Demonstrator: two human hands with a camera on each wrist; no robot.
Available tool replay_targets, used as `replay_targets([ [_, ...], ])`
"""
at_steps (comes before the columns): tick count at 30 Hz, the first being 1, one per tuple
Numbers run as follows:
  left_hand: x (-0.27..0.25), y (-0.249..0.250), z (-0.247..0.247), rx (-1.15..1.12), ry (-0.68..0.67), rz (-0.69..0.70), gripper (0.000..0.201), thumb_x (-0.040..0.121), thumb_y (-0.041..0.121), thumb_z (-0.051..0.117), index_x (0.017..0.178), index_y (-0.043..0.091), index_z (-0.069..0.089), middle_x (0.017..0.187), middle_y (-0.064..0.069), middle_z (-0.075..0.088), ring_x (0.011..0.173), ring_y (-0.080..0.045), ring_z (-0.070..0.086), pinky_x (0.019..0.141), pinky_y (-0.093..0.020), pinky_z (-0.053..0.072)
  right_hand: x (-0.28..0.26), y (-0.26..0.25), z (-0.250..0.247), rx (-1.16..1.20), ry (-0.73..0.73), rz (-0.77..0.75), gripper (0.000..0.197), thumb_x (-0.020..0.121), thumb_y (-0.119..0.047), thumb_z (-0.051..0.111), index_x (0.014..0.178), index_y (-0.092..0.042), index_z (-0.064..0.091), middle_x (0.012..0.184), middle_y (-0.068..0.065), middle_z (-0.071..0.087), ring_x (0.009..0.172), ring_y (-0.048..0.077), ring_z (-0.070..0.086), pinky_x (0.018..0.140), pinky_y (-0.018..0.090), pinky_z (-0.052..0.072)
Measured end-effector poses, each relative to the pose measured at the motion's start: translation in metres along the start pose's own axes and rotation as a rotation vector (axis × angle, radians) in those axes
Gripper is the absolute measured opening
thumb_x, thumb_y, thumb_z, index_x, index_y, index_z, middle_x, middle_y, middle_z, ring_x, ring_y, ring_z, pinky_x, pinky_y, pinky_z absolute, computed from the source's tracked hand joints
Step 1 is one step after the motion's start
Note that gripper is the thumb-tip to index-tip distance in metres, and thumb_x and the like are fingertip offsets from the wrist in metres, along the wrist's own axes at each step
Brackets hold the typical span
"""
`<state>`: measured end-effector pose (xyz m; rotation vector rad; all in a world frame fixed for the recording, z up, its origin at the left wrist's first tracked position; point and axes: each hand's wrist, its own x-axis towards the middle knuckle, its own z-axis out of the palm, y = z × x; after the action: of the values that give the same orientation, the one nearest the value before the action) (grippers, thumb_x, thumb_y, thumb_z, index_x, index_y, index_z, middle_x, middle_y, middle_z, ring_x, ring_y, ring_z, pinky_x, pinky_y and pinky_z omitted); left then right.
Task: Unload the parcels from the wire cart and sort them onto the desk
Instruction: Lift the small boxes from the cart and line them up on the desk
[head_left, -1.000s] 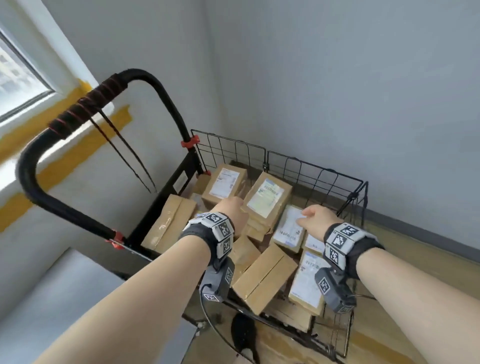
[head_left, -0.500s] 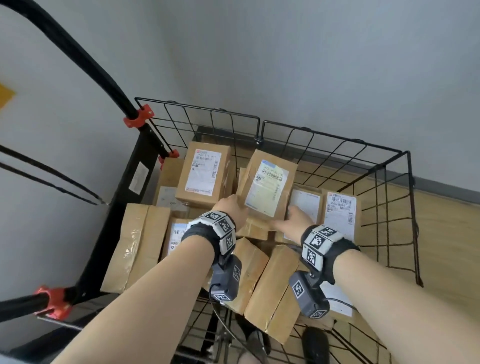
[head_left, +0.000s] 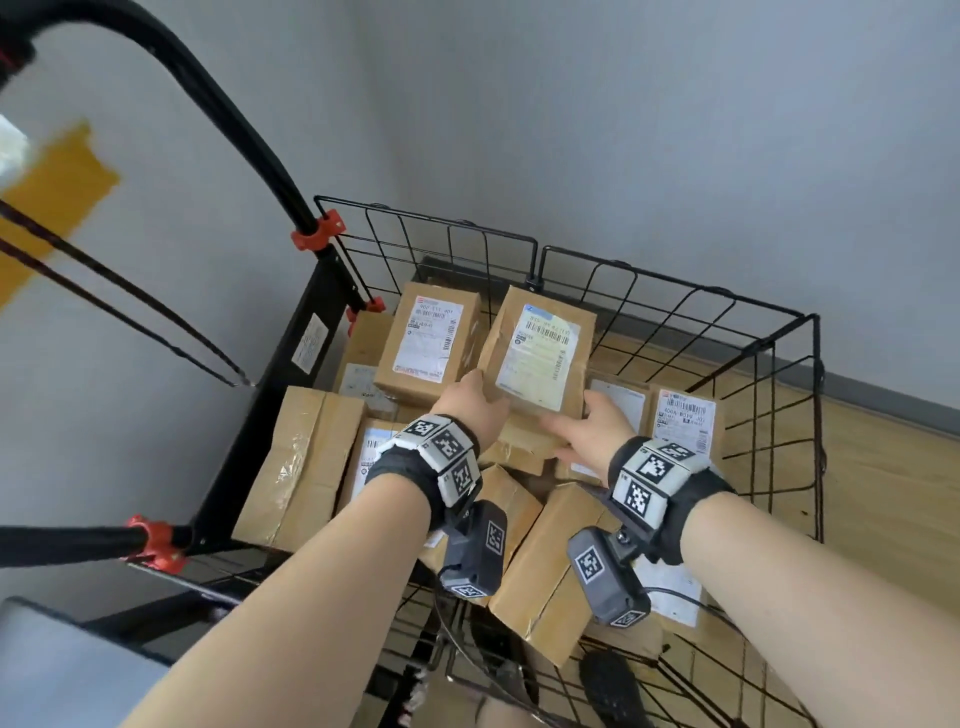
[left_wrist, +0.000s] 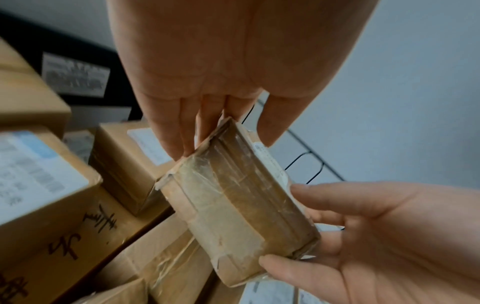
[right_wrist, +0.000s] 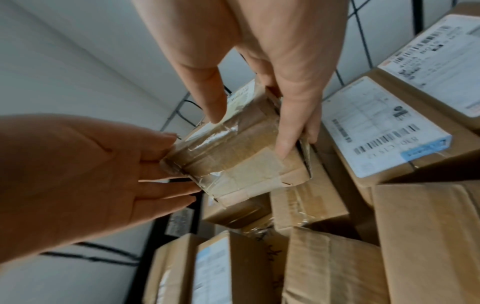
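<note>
Left hand (head_left: 475, 410) and right hand (head_left: 589, 434) gripped one taped parcel (head_left: 537, 358), fingers (left_wrist: 179, 131) curled around edges; wire cart (head_left: 675, 306) remained nearly full, sorting apparently barely begun.

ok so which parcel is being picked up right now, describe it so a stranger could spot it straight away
Look inside the black wire cart, at the brown parcels piled toward its back mesh wall. The held parcel is the back one on the right, gripped at its near corners by the left hand and right hand. Unlike the flat neighbour beside it, it is tilted up and bears a yellowish label.
</note>
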<state>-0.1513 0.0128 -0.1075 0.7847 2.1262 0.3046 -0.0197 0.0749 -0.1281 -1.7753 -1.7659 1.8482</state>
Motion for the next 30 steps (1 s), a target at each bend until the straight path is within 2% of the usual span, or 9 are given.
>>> replay_targets([
  [3,-0.032,0.009,-0.011,-0.067,0.093,-0.003,0.043,0.096,0.028,0.045,0.135,0.013,0.039,0.12,-0.007,0.057,0.074,-0.012,0.05,0.051,-0.02,0.037,-0.022,-0.014,-0.006,0.035,-0.011,-0.092,0.04,0.086,-0.019,0.064,0.123,-0.012,0.05,0.118,0.006,0.06,0.105,0.024,0.059,0.09,0.042,0.054],
  [6,-0.073,0.014,-0.014,-0.154,0.214,-0.009,0.037,0.094,0.03,0.046,0.127,0.014,0.046,0.113,-0.003,0.059,0.08,-0.015,0.055,0.06,-0.024,0.043,-0.049,-0.026,-0.016,0.033,-0.04,-0.206,0.039,0.088,-0.018,0.061,0.125,-0.013,0.049,0.111,0.0,0.057,0.104,0.022,0.058,0.091,0.042,0.053],
  [11,-0.151,0.019,-0.015,-0.308,0.397,-0.052,0.032,0.094,0.028,0.046,0.124,0.019,0.05,0.11,0.001,0.061,0.086,-0.014,0.055,0.072,-0.026,0.044,-0.099,-0.046,-0.029,-0.16,-0.079,-0.396,0.054,0.083,-0.036,0.061,0.132,-0.024,0.045,0.127,0.0,0.057,0.116,0.025,0.054,0.097,0.049,0.048],
  [13,-0.184,0.016,-0.016,-0.368,0.49,-0.072,0.03,0.093,0.028,0.046,0.122,0.019,0.051,0.106,0.001,0.061,0.087,-0.016,0.058,0.074,-0.027,0.048,-0.12,-0.055,-0.029,-0.238,-0.107,-0.474,0.056,0.079,-0.043,0.06,0.132,-0.03,0.044,0.128,-0.002,0.057,0.114,0.024,0.055,0.097,0.049,0.047],
  [15,-0.214,0.006,-0.015,-0.416,0.579,-0.097,0.03,0.092,0.029,0.047,0.12,0.018,0.053,0.109,0.0,0.063,0.093,-0.019,0.061,0.08,-0.031,0.052,-0.146,-0.063,-0.022,-0.258,-0.166,-0.558,0.054,0.082,-0.04,0.06,0.132,-0.027,0.045,0.125,-0.004,0.057,0.109,0.021,0.056,0.096,0.045,0.048],
  [17,-0.245,-0.007,-0.014,-0.457,0.658,-0.13,0.031,0.091,0.032,0.048,0.119,0.019,0.054,0.111,0.0,0.064,0.092,-0.019,0.062,0.081,-0.032,0.053,-0.173,-0.067,-0.01,-0.235,-0.252,-0.626,0.047,0.089,-0.03,0.057,0.133,-0.019,0.046,0.119,-0.008,0.055,0.106,0.016,0.054,0.097,0.039,0.047],
  [22,-0.316,-0.051,-0.008,-0.495,0.789,-0.276,0.033,0.093,0.031,0.046,0.12,0.014,0.053,0.11,-0.004,0.063,0.089,-0.02,0.061,0.074,-0.03,0.052,-0.226,-0.062,0.039,-0.282,-0.451,-0.696,0.043,0.09,-0.026,0.056,0.132,-0.021,0.048,0.117,-0.001,0.059,0.105,0.021,0.058,0.091,0.047,0.052],
  [26,-0.367,-0.095,-0.004,-0.515,0.85,-0.385,0.031,0.095,0.03,0.044,0.116,0.011,0.056,0.101,-0.004,0.063,0.079,-0.019,0.058,0.054,-0.022,0.045,-0.268,-0.055,0.091,-0.347,-0.59,-0.712,0.039,0.087,-0.028,0.059,0.125,-0.024,0.053,0.116,0.0,0.06,0.105,0.024,0.058,0.089,0.049,0.052],
  [30,-0.411,-0.151,0.001,-0.58,0.909,-0.482,0.034,0.094,0.031,0.045,0.117,0.009,0.058,0.11,-0.009,0.066,0.094,-0.025,0.064,0.073,-0.029,0.05,-0.308,-0.042,0.152,-0.393,-0.701,-0.737,0.04,0.087,-0.023,0.059,0.126,-0.017,0.054,0.116,0.003,0.061,0.108,0.026,0.057,0.094,0.049,0.049],
])
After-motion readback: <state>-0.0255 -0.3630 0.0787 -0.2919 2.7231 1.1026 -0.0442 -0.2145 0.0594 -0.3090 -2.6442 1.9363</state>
